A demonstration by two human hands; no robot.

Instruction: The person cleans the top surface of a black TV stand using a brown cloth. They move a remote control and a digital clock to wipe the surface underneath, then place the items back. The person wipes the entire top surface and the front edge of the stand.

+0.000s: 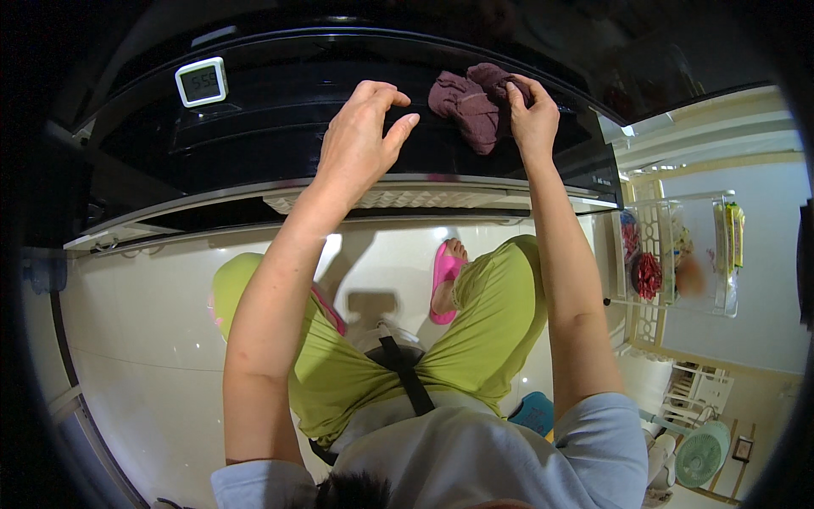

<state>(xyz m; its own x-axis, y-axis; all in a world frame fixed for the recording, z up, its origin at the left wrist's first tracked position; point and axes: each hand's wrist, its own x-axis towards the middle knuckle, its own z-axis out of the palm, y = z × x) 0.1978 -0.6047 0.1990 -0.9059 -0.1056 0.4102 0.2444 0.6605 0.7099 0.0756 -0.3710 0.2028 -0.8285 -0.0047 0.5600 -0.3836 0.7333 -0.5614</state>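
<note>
A crumpled dark maroon cloth (467,105) lies on the glossy black surface (267,140) in front of me, towards the right. My right hand (534,114) pinches its right edge between thumb and fingers. To the left of the cloth, my left hand (365,127) hovers over the black surface with thumb and fingers apart, holding nothing. A small white-framed digital clock (202,83) stands at the far left of the same surface.
Beyond the surface's right end stands a clear shelf rack (728,254) with packets in it. A pale green fan (701,453) is at the lower right. A teal object (533,412) sits on the floor near my right side.
</note>
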